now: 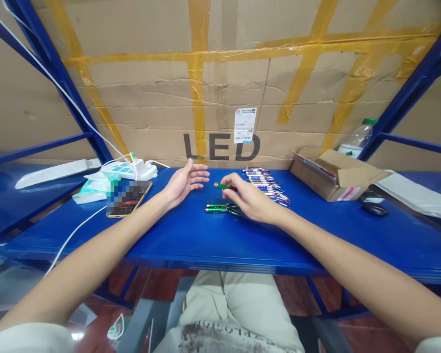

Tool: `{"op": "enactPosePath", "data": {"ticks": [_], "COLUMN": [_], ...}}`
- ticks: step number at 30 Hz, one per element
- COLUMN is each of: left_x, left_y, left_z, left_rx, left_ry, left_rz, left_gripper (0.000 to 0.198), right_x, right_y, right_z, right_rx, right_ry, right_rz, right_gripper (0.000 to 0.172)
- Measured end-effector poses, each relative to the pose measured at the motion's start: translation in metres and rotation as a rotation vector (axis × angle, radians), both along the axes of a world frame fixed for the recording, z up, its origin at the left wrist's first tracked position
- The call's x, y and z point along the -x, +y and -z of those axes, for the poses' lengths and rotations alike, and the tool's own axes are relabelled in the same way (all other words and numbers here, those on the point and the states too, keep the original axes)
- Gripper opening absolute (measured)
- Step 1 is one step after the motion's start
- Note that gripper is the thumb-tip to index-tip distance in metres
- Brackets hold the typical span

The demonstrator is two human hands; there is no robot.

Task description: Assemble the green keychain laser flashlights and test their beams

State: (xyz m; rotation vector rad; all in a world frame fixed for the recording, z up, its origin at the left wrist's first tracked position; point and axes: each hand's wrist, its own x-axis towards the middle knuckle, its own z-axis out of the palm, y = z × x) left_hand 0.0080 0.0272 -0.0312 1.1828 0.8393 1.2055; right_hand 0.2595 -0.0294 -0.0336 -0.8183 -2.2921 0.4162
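Between the thumb and fingers of my right hand [248, 196] is a slim green pen-shaped item [220, 186] with a silver tip, pointing left. Its rear part is hidden in the hand. My left hand [186, 182] hovers to the left of it, fingers spread and holding nothing. Just below the right hand, several similar green pen-shaped items [216, 208] lie side by side on the blue table [206, 240], with dark green straps at their right ends. Behind the right hand runs a row of pen-shaped items [266, 185] in silver, blue and red, with cords.
On the left are a phone [132, 196], a power strip [145, 170] with white cables and a green-white packet [91, 189]. To the right stand an open cardboard box [329, 174], a black mouse [375, 209] and a plastic bottle [358, 137]. Taped cardboard [154, 108] forms the back wall.
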Motion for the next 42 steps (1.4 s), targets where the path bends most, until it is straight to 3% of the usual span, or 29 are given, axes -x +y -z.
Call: {"op": "enactPosePath", "data": {"ticks": [5, 16, 20, 25, 42], "left_x": [0.002, 0.011, 0.011, 0.012, 0.007], "left_y": [0.001, 0.001, 0.0, 0.0, -0.007], "left_z": [-0.002, -0.007, -0.01, -0.01, -0.012], "left_rx": [-0.003, -0.048, -0.052, -0.044, -0.034], "left_ry": [0.006, 0.0, -0.027, -0.033, 0.001], "left_rz": [0.017, 0.18, 0.22, 0.229, 0.288], "left_gripper": [0.065, 0.088, 0.093, 0.094, 0.09], "right_x": [-0.006, -0.006, -0.008, -0.009, -0.012], "right_y": [0.008, 0.004, 0.007, 0.008, 0.013], "right_z": [-0.001, -0.004, -0.003, 0.0, 0.002], "right_rx": [-0.065, -0.12, -0.153, -0.199, -0.197], "right_ry": [0.007, -0.168, -0.134, -0.157, -0.122], "right_rz": [0.046, 0.171, 0.132, 0.085, 0.181], "right_gripper": [0.03, 0.023, 0.024, 0.027, 0.032]}}
